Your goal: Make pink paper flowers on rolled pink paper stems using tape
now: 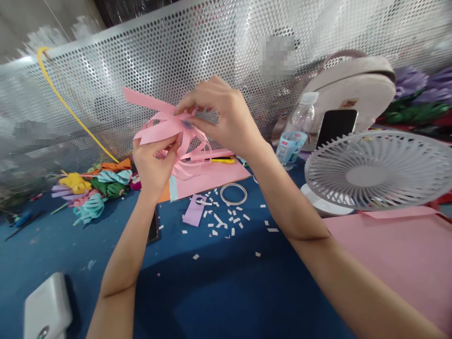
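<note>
A ball-like bundle of looped pink paper strips [185, 165] is held up above the table between my hands. My left hand [155, 160] pinches the lower left side of the bundle, thumb against a strip. My right hand [221, 113] comes from the right, its thumb and fingers closed on the paper near the top, where the strips meet. One flat strip end sticks out to the upper left. Below lie a pink paper sheet [222, 179], a folded purple paper piece [194, 212], a roll of tape [233, 194] and many small white paper scraps [226, 223].
Coloured paper flowers [92, 188] lie at the left, a white power bank [47, 306] nearer me. At the right stand a water bottle [294, 136], a round fan [377, 174], a phone [337, 126] and a pale bag [353, 84]. A perforated metal panel [141, 80] runs behind.
</note>
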A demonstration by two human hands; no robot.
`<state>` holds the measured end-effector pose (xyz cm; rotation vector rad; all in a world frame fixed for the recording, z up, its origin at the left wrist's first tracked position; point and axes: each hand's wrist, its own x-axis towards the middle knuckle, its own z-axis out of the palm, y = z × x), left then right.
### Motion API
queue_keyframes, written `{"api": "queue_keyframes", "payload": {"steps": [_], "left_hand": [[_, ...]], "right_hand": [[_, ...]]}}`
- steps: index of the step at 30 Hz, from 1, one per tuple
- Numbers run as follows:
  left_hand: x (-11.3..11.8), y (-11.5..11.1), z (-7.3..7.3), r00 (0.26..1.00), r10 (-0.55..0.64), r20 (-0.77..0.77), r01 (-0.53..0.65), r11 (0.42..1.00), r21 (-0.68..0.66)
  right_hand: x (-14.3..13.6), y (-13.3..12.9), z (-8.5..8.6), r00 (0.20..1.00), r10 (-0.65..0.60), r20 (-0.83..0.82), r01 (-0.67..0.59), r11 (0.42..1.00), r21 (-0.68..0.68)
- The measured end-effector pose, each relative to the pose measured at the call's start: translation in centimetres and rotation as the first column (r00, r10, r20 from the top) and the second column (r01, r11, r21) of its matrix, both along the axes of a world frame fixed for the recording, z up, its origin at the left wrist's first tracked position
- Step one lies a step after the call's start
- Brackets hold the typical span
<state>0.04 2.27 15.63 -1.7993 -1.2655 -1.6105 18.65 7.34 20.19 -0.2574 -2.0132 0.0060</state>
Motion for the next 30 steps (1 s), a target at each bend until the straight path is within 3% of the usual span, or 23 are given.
{"api": "queue_keyframes", "payload": {"steps": [6,13,19,24,30], "left_hand": [[-0.6,0.4,-0.3,0.996,0.045,-0.075,-0.042,0.998,0.04],[-0.9,0.5,-0.3,0.982,0.069,-0.174,-0.065,0.998,0.024],[-1.4,0.7,-0.2,0.95,0.164,-0.266,-0.137,0.984,0.117],[-1.5,0.8,-0.1,0.968,0.114,-0.223,-0.107,0.993,0.041],[-1.5,0.9,-0.2,0.956,0.144,-0.256,-0.141,0.99,0.031]], "right_hand": [[0.0,-0.5,-0.1,0.997,-0.033,-0.072,0.029,0.998,-0.053],[-0.3,-0.2,-0.4,0.99,0.063,-0.129,-0.083,0.984,-0.16],[-0.4,0.3,-0.6,0.984,0.083,-0.156,-0.113,0.974,-0.194],[-0.6,0.7,-0.7,0.982,0.096,-0.165,-0.126,0.975,-0.181],[-0.3,-0.4,-0.4,0.986,0.065,-0.155,-0.103,0.962,-0.254]]}}
